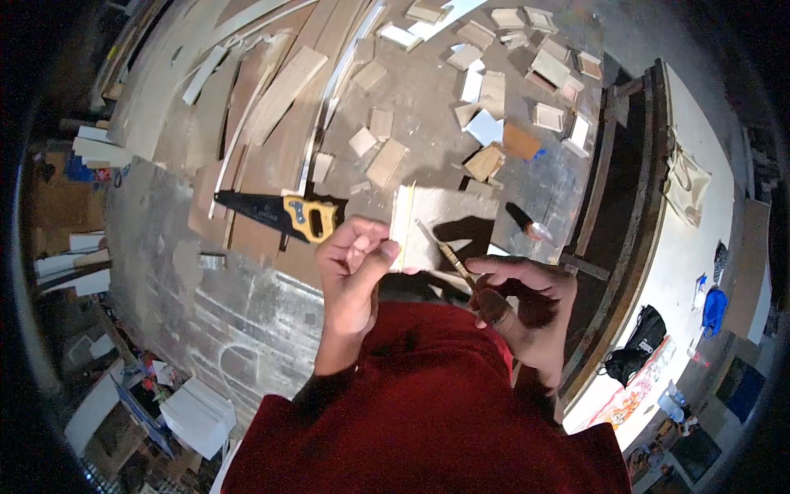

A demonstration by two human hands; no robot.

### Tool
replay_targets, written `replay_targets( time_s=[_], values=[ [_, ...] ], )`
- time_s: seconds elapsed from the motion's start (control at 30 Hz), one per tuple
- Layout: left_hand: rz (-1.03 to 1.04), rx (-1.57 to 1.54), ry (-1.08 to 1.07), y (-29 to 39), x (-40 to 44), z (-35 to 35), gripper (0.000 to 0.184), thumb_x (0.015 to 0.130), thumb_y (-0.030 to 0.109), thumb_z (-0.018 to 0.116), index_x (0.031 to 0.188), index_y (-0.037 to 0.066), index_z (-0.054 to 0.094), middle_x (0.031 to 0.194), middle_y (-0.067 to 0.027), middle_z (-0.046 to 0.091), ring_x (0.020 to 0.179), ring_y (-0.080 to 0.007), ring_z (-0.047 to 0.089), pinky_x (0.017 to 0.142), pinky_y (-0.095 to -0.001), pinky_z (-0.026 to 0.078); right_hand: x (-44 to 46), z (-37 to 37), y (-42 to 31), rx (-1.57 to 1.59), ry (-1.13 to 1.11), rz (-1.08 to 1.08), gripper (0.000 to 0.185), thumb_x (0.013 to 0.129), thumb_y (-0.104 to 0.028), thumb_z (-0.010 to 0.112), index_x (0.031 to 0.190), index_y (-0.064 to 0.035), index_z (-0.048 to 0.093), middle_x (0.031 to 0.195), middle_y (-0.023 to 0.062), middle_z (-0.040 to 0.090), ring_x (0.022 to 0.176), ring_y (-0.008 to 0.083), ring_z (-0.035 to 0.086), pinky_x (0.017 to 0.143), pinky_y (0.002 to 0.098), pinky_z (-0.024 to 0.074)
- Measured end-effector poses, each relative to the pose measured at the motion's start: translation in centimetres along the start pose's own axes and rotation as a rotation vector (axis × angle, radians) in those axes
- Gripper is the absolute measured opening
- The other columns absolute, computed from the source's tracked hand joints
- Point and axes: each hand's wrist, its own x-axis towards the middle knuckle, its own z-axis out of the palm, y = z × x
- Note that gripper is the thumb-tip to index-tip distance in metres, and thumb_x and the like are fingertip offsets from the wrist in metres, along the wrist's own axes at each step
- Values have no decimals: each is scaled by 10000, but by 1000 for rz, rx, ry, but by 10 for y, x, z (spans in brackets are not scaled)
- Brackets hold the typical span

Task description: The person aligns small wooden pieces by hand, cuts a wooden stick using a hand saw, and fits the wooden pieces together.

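My left hand (356, 267) is closed around a small pale board (424, 235), its thumb pressed on the near edge. A thin yellow strip (409, 216) runs along that board's left side. Between the thumb and fingers of my right hand (531, 309) is a slim pencil-like tool (455, 262), brownish and banded, with a narrow tip lying over the board's face. Whether the tip touches the board I cannot tell. Dark shadow covers part of the board and of my right palm. A handsaw (276, 216) with a yellow and black handle lies just left of my left hand.
Several small wooden boxes and blocks (387, 162) are scattered over the work table ahead. Long planks (284, 95) lie at the upper left. A roll of tape (212, 261) sits at left. On the right stands a white-topped table (671, 247) bearing a black bag (638, 346).
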Motion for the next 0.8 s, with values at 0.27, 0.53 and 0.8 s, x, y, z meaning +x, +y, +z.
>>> replay_targets(
  time_s=[0.27, 0.53, 0.8],
  values=[
    [-43, -36, 27, 19, 10, 5, 54, 876, -53, 600, 925, -30, 598, 821, -95, 667, 718, -131, 651, 663, -308, 589, 31, -17, -27, 338, -15, 101, 175, 893, 40, 634, 1061, 60, 679, 888, 123, 700, 741, 171, 684, 654, 287, 577],
    [-69, -38, -27, 46, 23, 0, 50, 887, -24, 599, 936, -34, 607, 841, -90, 667, 721, -117, 648, 650, -303, 601, 56, 3, -53, 462, -62, 4, 128, 850, 15, 638, 973, 45, 623, 978, 121, 678, 752, 157, 673, 652, 244, 536],
    [-89, -13, -29, 60, 27, 10, 82, 885, -22, 592, 959, -39, 622, 846, -77, 670, 692, -101, 624, 614, -273, 580, 63, 5, -73, 203, 69, -202, 162, 635, 36, 670, 777, -3, 602, 739, 75, 630, 632, 116, 602, 580, 238, 487]
  ],
)
